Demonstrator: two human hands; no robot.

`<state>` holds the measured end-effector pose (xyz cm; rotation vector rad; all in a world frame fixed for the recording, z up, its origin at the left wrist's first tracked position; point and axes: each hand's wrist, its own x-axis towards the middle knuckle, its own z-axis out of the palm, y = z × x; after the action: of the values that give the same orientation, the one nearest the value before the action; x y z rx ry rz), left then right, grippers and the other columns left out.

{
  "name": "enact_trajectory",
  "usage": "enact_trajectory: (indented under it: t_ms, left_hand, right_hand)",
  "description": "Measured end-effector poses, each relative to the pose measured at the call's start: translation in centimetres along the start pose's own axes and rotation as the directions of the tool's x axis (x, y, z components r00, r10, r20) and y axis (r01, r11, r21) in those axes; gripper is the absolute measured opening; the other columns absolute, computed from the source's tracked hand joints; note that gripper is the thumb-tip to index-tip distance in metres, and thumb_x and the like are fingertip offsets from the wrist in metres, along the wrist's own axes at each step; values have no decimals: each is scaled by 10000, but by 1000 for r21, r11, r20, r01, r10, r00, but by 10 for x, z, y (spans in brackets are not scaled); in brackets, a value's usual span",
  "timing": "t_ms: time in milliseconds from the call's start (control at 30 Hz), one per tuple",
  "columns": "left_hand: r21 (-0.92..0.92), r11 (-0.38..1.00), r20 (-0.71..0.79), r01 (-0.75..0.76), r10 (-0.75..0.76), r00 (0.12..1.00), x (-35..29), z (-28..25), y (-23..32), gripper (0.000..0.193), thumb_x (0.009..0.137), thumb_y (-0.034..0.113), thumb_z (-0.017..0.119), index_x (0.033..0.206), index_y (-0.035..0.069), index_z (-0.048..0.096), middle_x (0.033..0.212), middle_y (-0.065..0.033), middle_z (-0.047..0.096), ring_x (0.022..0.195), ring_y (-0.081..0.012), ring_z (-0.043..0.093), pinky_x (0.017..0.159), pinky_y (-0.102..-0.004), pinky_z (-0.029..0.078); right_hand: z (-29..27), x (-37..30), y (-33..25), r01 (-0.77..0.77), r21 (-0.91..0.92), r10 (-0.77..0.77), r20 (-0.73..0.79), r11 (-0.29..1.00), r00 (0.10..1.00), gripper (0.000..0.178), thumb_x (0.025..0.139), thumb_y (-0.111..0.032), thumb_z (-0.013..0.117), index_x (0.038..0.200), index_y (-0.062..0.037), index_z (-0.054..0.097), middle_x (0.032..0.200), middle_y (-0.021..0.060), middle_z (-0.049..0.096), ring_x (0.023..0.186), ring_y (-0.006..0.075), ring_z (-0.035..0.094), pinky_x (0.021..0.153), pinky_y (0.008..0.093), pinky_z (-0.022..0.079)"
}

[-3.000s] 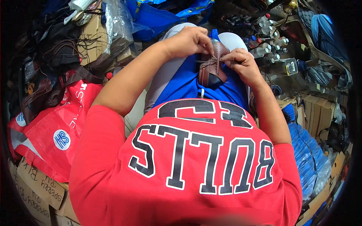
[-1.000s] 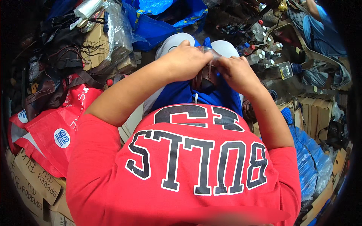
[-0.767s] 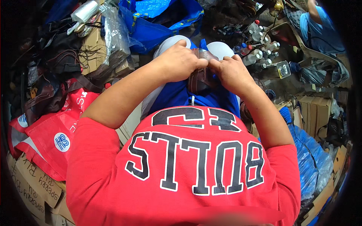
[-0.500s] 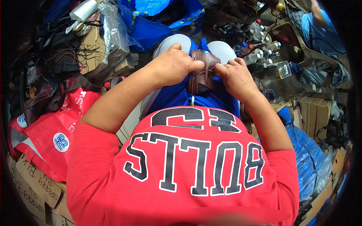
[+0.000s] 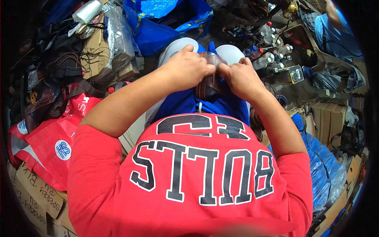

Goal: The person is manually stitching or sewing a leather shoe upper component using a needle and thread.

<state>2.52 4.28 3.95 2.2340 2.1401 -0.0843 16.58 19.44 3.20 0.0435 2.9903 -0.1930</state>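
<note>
A brown leather shoe (image 5: 209,87) with stitched seams rests in my lap, between my knees. My left hand (image 5: 190,68) reaches over it from the left, its thumb and fingers pinched together above the shoe's opening. From the other side my right hand (image 5: 240,77) is also closed in a pinch, its fingertips almost meeting those of the left. Both pinches sit over the lacing area, and the fingers hide whatever thin piece is between them. The middle of the shoe is partly covered by my hands.
Beyond my knees lies a blue bag (image 5: 158,33). Several bottles (image 5: 272,55) stand at the far right. Red bags (image 5: 49,138) and cardboard (image 5: 39,185) are at the left; cartons (image 5: 328,118) and blue plastic sheeting (image 5: 321,170) at the right. Another person's arm (image 5: 333,15) shows at the upper right.
My hands have drawn closer together over the shoe, the right one moving left. The shoe has shifted slightly and more of its middle is covered.
</note>
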Motion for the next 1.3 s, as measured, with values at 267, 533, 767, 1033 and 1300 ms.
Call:
enact_trajectory:
  t_ms: [267, 533, 767, 1033, 1300]
  left_hand:
    - [-122, 970, -36, 208, -214, 976, -68, 25, -81, 148, 788, 74, 544, 907, 130, 612, 764, -113, 643, 745, -288, 615, 753, -373, 429]
    - [-967, 27, -232, -255, -518, 823, -71, 3, -86, 97, 900, 141, 613, 910, 48, 641, 796, -3, 595, 721, -113, 555, 704, -247, 427]
    - [-639, -678, -373, -364, -141, 917, -38, -17, -52, 239, 950, 268, 546, 918, 37, 595, 889, -54, 591, 905, -233, 600, 874, -376, 440]
    - [-241, 920, -279, 309, -371, 886, -87, 31, -67, 287, 869, 307, 608, 775, 36, 589, 737, -156, 592, 730, -354, 585, 641, -421, 463]
    - [-746, 549, -154, 377, -692, 705, -102, 86, -107, 237, 858, 338, 618, 958, 140, 703, 812, -134, 601, 723, -309, 597, 643, -373, 473]
  right_hand:
    - [24, -63, 73, -259, -7, 259, -1, 966, 966, 97, 777, -49, 550, 846, -115, 566, 789, 119, 659, 782, 312, 614, 879, 431, 386]
    - [-4, -51, 71, 309, 944, 609, -177, -118, 774, 145, 901, -172, 609, 953, -38, 631, 798, 26, 615, 639, 97, 523, 692, 252, 437]
    - [-39, -11, 35, 217, 713, -105, -378, -666, 920, 218, 973, -258, 507, 945, -72, 618, 791, 37, 590, 696, 139, 527, 749, 292, 419]
    - [1, -71, 71, -369, 220, 392, -70, 903, 917, 296, 875, -323, 613, 810, -35, 629, 723, 185, 605, 689, 345, 596, 624, 407, 460]
    - [55, -104, 115, -411, 546, 519, -51, 730, 853, 291, 844, -332, 662, 960, -66, 631, 791, 153, 630, 664, 262, 568, 649, 353, 460]
